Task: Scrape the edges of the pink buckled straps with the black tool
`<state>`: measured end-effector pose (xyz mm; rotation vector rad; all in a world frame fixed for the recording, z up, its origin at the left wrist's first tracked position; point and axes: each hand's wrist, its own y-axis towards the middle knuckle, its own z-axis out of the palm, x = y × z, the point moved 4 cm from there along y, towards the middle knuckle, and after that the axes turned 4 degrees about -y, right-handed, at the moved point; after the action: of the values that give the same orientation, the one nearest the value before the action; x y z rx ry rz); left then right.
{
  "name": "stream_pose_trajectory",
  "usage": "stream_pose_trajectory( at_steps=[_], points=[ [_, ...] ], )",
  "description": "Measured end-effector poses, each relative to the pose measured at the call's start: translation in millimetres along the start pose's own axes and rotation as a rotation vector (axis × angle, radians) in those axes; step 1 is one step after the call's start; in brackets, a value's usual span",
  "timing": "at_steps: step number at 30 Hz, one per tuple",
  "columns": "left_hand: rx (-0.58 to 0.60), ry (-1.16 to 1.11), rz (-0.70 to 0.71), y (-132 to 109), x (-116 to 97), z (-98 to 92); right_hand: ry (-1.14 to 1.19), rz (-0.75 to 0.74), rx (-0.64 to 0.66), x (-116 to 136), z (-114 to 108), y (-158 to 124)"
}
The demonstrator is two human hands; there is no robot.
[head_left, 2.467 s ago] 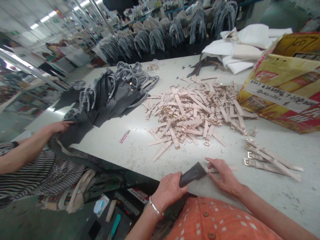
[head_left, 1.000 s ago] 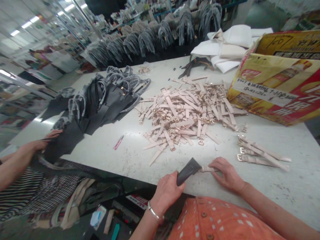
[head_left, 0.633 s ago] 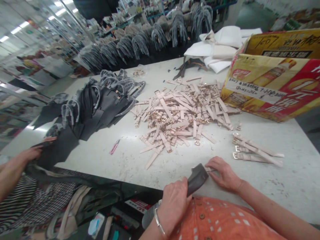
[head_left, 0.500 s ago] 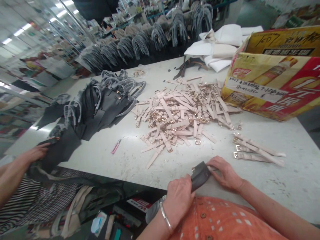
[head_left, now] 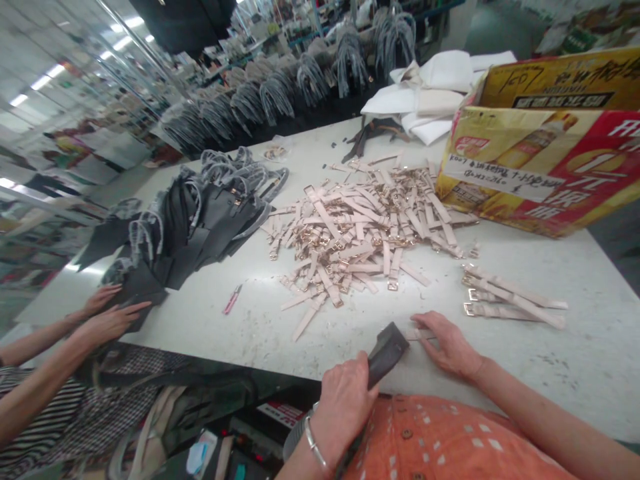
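My left hand [head_left: 347, 393] is closed around a dark grey hand-held tool [head_left: 387, 350] with a broad, flat-ended head; its exact kind is unclear. A grey ribbed hose or handle [head_left: 294, 437] shows beside my left wrist. Just past the tool's head, my right hand [head_left: 447, 347] pinches a short pale strap [head_left: 417, 334] close to the table top. Most of that strap is hidden by the fingers. Several pale pink buckle straps [head_left: 515, 297] lie to the right of my right hand. A large heap of similar straps with gold buckles [head_left: 355, 227] spreads out beyond both hands.
A yellow and red carton [head_left: 530, 157] stands at the right, with white sheets [head_left: 425, 93] behind it. A pink cutter [head_left: 233, 299] lies left of the heap. Dark bag pieces [head_left: 200, 207] cover the left side, where a co-worker's hands [head_left: 107, 317] rest on one.
My left hand and the tool have shifted slightly left, opening a gap to my right hand and showing the pale strap. The co-worker's second hand has come into view on the dark piece.
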<state>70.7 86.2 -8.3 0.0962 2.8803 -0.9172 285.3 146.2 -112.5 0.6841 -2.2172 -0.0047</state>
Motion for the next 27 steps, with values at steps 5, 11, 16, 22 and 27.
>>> stream_pose_trajectory(
  at_steps=[5, 11, 16, 22, 27],
  points=[
    [0.014, -0.011, 0.035, 6, -11, 0.7, 0.013, -0.004, -0.007, 0, -1, 1],
    [0.014, -0.053, -0.021, 23, -8, -9.4, 0.020, 0.020, 0.001, -5, 3, -1],
    [-0.065, -0.071, -0.113, 22, 12, -19.2, -0.010, 0.006, 0.021, -3, 2, 1],
    [-0.029, -0.067, -0.065, 3, 8, -1.5, -0.023, 0.003, 0.008, -2, 1, 2],
    [-0.062, -0.053, -0.022, 11, -8, 6.2, -0.032, -0.008, -0.001, -4, 2, 1]
  ],
)
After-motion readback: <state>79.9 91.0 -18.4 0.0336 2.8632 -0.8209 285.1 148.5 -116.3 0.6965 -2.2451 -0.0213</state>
